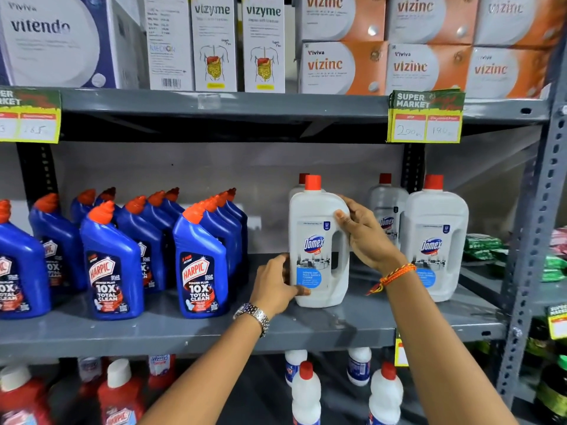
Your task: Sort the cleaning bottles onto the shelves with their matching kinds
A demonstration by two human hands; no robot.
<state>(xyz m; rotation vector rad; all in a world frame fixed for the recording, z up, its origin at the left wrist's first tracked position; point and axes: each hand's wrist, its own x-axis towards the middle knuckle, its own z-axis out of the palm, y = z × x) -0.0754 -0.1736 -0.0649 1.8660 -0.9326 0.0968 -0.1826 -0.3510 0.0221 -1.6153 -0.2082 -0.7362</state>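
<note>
Grey metal shelf (190, 329), blue Harpic bottles (201, 265) left, white Domex bottles (434, 243) right

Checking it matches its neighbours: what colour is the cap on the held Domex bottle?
Red, on the white Domex bottle; head view shows it.

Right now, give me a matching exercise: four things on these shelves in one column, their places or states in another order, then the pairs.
Things:
1. Domex bottle
2. Harpic bottles
3. vizinc boxes
4. red-capped white bottles

Places or states:
A. stacked on the top shelf, at right
B. bottom shelf, below the hands
C. held in the grip of the left hand and right hand
D. middle shelf, in rows at left

Pairs: 1-C, 2-D, 3-A, 4-B
</note>
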